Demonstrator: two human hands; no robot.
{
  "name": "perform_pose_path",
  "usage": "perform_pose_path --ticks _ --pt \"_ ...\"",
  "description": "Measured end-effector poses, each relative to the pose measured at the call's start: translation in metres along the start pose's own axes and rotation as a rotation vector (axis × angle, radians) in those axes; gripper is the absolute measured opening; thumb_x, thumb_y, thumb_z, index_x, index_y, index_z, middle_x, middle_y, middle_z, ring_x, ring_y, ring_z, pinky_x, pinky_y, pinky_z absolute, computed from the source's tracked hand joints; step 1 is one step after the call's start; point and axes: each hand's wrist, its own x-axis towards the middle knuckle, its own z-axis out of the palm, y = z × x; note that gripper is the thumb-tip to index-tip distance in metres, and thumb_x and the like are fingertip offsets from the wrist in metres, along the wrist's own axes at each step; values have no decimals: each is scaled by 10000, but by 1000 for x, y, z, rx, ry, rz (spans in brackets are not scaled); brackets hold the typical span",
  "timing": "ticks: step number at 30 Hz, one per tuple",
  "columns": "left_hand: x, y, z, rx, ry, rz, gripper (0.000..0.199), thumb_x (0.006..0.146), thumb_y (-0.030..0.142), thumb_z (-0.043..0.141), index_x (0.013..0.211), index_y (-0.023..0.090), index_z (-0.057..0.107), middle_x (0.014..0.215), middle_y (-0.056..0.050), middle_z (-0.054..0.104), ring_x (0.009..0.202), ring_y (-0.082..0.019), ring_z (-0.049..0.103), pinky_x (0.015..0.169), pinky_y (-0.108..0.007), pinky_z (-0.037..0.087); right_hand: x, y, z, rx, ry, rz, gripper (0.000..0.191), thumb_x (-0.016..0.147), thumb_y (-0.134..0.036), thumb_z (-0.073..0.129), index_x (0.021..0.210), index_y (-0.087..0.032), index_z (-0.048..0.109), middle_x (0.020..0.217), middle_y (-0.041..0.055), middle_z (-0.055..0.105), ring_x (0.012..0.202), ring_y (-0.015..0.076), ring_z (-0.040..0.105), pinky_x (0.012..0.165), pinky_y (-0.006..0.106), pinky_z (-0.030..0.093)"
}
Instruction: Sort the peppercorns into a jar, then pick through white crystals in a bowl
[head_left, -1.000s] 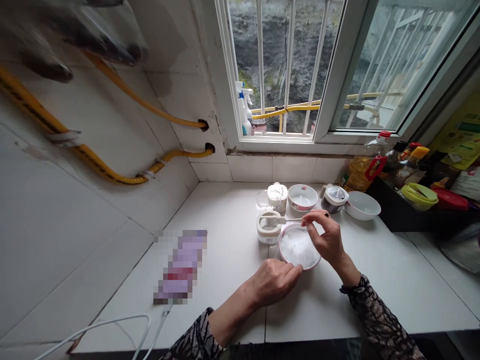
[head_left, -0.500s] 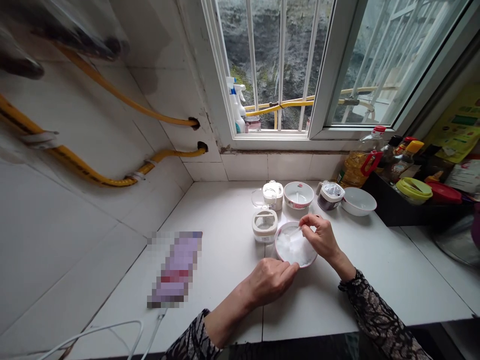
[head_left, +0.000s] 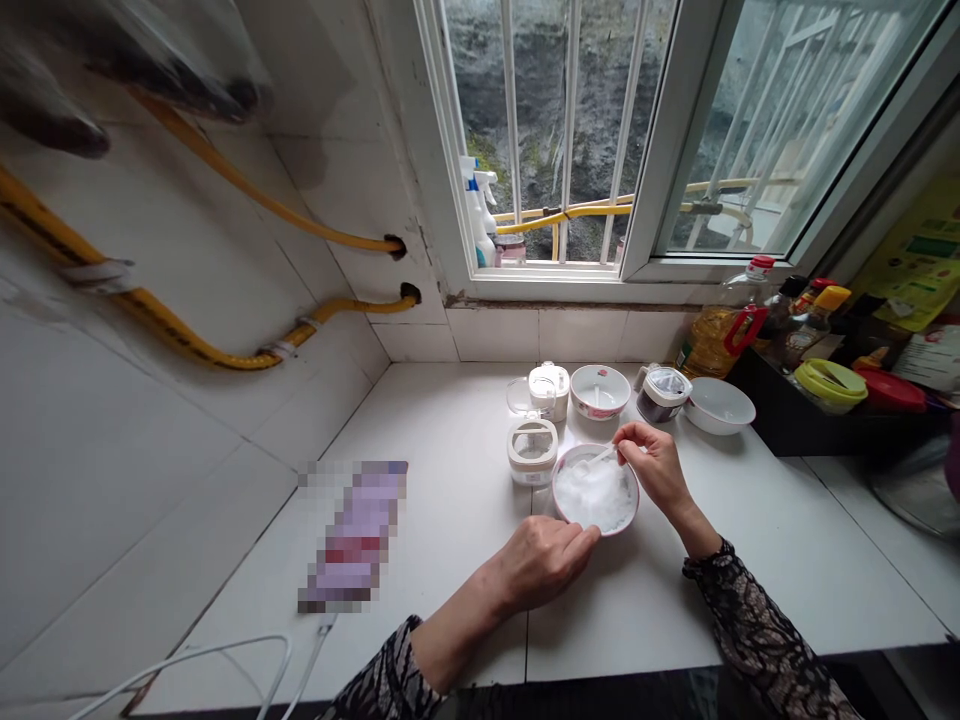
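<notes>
My left hand [head_left: 546, 562] grips the near rim of a bowl [head_left: 636, 503] on the white counter, its fingers closed there. White grainy stuff [head_left: 592, 497] fills much of the bowl. Pinched in my right hand [head_left: 654, 465] is a small white spoon [head_left: 600, 457], its head down in the white stuff near the far side. Just left of the bowl stands a clear jar [head_left: 532, 452] with a cream rim, its lid raised behind it. The spoon's handle end is hidden in my fingers.
Behind are a white jar [head_left: 550, 390], a flowered bowl [head_left: 600, 391], a dark-filled jar [head_left: 664, 393] and a white bowl [head_left: 720, 405]. An oil bottle [head_left: 724, 325] stands back right. A blurred purple object [head_left: 356, 540] with a white cable [head_left: 289, 650] lies left.
My right hand has moved right with the spoon, and more of the spoon's handle shows over the bowl. My left hand stays on the rim. The view has shifted slightly.
</notes>
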Motion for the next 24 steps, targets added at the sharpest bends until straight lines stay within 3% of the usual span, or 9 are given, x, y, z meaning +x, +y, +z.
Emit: perform_pose_path --ticks 12,20,24 --pt "0 0 -1 -6 -1 0 236 968 91 356 814 156 523 566 40 491 444 -89 435 408 -234 296 3 5 -1 102 -15 108 110 622 -271 533 613 -199 615 478 -27 556 494 143 497 553 277 401" --pt "2 0 -1 -12 22 -5 258 967 94 356 779 158 520 557 40 487 436 -94 419 406 -246 272 -2 6 0 -279 33 -164 144 704 -229 495 624 -225 614 533 -2 610 603 186 543 642 304 422" --pt "2 0 -1 -9 24 -3 260 966 89 354 773 164 511 555 42 481 433 -99 409 402 -268 266 -2 9 -1 -379 42 -211 167 722 -225 480 634 -230 621 542 8 628 638 203 554 694 324 427"
